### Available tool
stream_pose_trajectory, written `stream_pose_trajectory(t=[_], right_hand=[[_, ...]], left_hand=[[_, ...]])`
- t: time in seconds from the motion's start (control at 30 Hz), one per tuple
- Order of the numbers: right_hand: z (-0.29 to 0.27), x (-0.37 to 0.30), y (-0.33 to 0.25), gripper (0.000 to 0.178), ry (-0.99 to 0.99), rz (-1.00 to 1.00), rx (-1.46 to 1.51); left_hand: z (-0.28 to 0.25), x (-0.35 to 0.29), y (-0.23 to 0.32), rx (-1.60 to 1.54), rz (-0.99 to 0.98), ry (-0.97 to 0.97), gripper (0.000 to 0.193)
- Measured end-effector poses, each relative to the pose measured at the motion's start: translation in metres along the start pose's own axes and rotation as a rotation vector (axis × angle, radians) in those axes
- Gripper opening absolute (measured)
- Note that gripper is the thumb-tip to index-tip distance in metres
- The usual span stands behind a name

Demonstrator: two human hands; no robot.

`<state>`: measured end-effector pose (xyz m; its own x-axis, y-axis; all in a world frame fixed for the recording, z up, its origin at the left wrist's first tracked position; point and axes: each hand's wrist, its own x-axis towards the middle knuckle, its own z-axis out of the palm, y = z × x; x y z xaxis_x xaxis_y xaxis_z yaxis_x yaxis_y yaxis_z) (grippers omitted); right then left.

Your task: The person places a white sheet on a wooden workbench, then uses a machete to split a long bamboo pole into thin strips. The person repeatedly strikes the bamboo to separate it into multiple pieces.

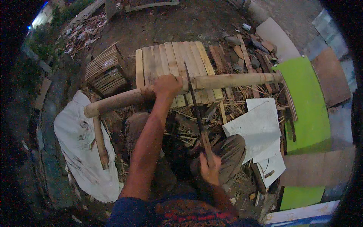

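Observation:
A thick bamboo pole [234, 80] lies crosswise in front of me, from the left over a slatted wooden platform [166, 56] to the right. My left hand [168, 86] is closed round the pole near its middle. Just right of it, a long, narrow, dark-bladed tool [194, 100] crosses the pole, its tip pointing away from me. My right hand [210, 167] grips its wooden handle, low by my right knee. The blade shows nearly edge-on, so whether it is a saw or a machete I cannot tell. A thinner stick [100, 145] slants down beneath the pole's left end.
A slatted bamboo cage [106, 70] stands far left, behind a white sack [85, 147]. White sheets [257, 126] lie right of my knee among straw and scraps. Beyond them are a bright green panel [308, 102] and a brown board [319, 167]. Wood and rubble [245, 53] lie far right.

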<state>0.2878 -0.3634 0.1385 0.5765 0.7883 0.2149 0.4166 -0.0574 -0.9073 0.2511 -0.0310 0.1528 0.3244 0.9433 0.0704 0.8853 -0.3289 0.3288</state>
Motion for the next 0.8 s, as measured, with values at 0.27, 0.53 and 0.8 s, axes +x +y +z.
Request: stream_pose_trajectory(t=[0.27,0.53,0.8], right_hand=[[0.048,0.108,0.009,0.018,0.014,0.093,0.156],[-0.002,-0.035,0.023,0.016,0.1,-0.288,0.014],[0.057,0.12,0.012,0.025,0.013,0.1,0.11]], left_hand=[[0.004,0.002,0.013,0.014,0.006,-0.062,0.052],[0.0,0.016,0.002,0.018,-0.032,-0.077,0.05],[0.03,0.006,0.0,-0.046,0.025,0.034,0.053]])
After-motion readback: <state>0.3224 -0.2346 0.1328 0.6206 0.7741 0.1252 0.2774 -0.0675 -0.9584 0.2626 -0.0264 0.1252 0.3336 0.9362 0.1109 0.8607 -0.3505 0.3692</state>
